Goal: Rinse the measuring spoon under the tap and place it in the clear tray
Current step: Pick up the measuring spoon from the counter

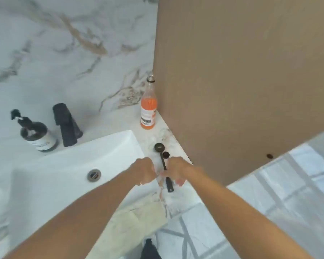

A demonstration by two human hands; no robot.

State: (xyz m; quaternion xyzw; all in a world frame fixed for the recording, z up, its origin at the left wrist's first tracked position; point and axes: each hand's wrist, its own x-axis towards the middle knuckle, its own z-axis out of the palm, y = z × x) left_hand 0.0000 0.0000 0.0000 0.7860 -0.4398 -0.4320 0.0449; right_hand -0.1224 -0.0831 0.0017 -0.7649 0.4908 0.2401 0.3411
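Where both hands meet, black measuring spoons (162,156) lie.

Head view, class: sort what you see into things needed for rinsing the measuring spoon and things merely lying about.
Needed: measuring spoons, tap, sink, left hand, right hand. The clear tray is hard to make out.

Lying about: orange bottle, soap dispenser, brown panel.

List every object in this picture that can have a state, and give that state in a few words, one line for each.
Measuring spoons: two dark bowls up, handles between both hands, above the counter.
Left hand: closed around something clear, hard to make out.
Right hand: pinching the spoon handles.
Tap: no water visibly running.
Sink: empty, drain unplugged or not, unclear.
Orange bottle: upright, uncapped, partly full.
Soap dispenser: upright, pump on.
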